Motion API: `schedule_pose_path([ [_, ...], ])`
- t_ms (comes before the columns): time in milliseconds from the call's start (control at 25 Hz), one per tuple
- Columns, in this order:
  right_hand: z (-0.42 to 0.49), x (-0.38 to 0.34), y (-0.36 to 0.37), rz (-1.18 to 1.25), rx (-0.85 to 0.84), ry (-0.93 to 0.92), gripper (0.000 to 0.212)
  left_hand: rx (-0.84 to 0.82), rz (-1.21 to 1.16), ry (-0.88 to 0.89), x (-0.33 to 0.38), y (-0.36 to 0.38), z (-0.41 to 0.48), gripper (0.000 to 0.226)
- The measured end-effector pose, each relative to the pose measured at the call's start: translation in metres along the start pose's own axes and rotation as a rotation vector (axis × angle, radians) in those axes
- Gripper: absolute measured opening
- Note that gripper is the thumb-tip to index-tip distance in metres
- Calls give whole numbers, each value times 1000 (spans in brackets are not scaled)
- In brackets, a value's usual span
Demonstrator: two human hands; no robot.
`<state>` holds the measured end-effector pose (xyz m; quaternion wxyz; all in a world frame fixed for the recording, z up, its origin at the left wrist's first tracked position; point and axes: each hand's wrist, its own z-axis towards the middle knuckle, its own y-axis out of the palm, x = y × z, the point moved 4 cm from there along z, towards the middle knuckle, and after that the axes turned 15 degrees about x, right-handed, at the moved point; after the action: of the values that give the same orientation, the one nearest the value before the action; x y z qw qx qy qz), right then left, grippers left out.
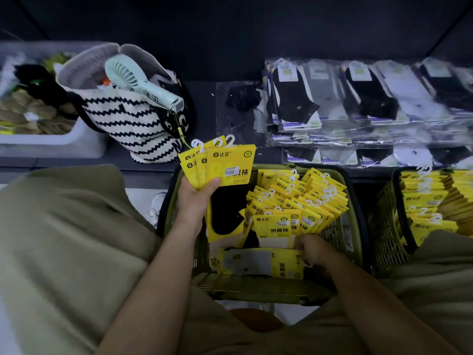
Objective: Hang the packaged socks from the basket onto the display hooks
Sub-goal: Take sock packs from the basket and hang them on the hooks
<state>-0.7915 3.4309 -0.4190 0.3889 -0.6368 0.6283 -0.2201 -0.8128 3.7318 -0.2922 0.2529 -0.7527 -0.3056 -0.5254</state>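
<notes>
Dim shot, top goes near black. Fisheye warp at edges; my trouser leg [64,239] and the far-left bin [38,144] are blurred.

Basket [256,290]: top open. Far and right sides are packed tight with upright yellow sock packs [294,201]; loose flat packs [245,262] cover the front. Striped bag [122,119] stands just beyond the far-left corner. Bagged sock stacks [358,103] line the shelf [202,139] beyond. Second basket [384,226] sits just beside, right.

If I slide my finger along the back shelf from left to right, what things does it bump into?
white bin → striped bag with a mint hand fan poking out → flat dark sock packet → stacks of black, grey and white sock packs
</notes>
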Motion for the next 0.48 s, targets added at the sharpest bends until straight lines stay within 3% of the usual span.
schedule_pose_path([
  [160,-10,-19,-31,164,121,-107,16,-27,41,13,-8,11,-15,28],
  [320,-37,-58,-80,75,234,-319,19,2,115,4,-6,15,-16,39],
  [480,-75,-106,-146,62,452,-532,22,-33,153,36,3,23,-22,38],
])
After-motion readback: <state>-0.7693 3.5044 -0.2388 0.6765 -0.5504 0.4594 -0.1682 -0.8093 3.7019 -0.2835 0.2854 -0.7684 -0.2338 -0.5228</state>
